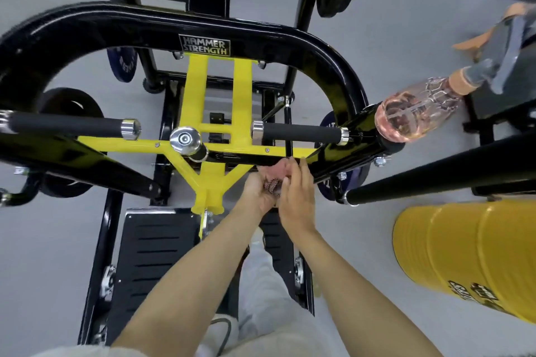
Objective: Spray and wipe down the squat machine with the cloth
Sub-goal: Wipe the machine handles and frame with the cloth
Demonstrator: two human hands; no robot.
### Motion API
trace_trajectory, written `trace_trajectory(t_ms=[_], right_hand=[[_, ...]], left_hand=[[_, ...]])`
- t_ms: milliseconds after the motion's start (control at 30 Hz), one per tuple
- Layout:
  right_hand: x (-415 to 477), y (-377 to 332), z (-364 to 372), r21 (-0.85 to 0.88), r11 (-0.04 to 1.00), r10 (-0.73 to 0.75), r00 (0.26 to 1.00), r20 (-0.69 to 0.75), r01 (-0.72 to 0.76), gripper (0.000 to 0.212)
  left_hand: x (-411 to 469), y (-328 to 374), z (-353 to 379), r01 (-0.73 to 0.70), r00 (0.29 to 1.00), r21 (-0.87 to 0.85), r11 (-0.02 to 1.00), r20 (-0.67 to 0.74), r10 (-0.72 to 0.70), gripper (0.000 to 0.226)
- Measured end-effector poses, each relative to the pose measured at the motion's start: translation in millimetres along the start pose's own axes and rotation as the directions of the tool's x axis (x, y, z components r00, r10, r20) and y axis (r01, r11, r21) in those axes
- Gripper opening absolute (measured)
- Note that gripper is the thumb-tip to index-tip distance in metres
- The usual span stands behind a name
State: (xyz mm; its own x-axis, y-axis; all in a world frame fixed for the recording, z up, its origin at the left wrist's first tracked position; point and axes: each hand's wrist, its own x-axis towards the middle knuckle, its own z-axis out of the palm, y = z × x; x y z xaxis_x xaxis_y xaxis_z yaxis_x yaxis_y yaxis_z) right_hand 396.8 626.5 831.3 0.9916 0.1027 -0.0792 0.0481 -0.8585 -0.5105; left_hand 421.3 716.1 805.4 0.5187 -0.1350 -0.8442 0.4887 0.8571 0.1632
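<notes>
My hands meet just in front of the yellow cross-member of the black and yellow steel squat machine (145, 23), below its right-hand foam-covered handle (301, 133). My right hand (295, 197) has its back to the camera, and its fingers (301, 174) lie nearly straight along the small crumpled pinkish cloth with a darker woven pattern (274, 182), thumb against it. Whether they pinch the cloth or only rest on it I cannot tell. My left hand (258, 191) is cupped palm up under the same cloth and holds it in a narrow, curled grip. The two hands touch.

The clear plastic spray bottle with pink liquid and an orange and grey trigger head (417, 116) lies on its side on the machine's black right arm, well apart from my hands, up and to the right.

The badge reading HAMMER STRENGTH (204, 45) sits at the middle of the curved black top bar. A second foam handle (66, 123) points in from the left. Below my forearms is the slotted black footplate (153, 255), and my pale trousers (261, 284) show between them. A yellow metal drum (464, 255) stands on the grey floor (43, 240) at lower right.
</notes>
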Motion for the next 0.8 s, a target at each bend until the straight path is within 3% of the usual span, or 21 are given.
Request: trace_trajectory(t_ms=[100, 300, 567, 800], right_hand=[[-9.1, -7.2, 4.9, 0.001, 1.0, -0.025, 0.999, 0.033, 0.025, 0.045], [-21.4, -18.0, 16.3, -0.105, 0.993, -0.036, 0.993, 0.109, 0.047, 0.048], [-14.4, -14.6, 21.7, -0.259, 0.963, 0.007, 0.955, 0.297, 0.073, 0.07], [7.7, -14.7, 8.4, -0.304, 0.953, 0.106, 0.927, 0.361, 0.009, 0.084]], left_hand=[[-17.1, 16.7, -17.1, -0.119, 0.993, 0.062, 0.991, 0.018, 0.118, 0.025], [-32.4, 52.2, -57.0, -0.361, 0.913, 0.227, 0.905, 0.283, 0.294, 0.017], [-42.4, 81.0, -82.4, -0.402, 0.884, 0.368, 0.839, -0.085, 0.46, 0.029], [-67.8, 65.2, -75.4, -0.612, 0.723, 0.524, 0.592, 0.068, 0.687, 0.019]])
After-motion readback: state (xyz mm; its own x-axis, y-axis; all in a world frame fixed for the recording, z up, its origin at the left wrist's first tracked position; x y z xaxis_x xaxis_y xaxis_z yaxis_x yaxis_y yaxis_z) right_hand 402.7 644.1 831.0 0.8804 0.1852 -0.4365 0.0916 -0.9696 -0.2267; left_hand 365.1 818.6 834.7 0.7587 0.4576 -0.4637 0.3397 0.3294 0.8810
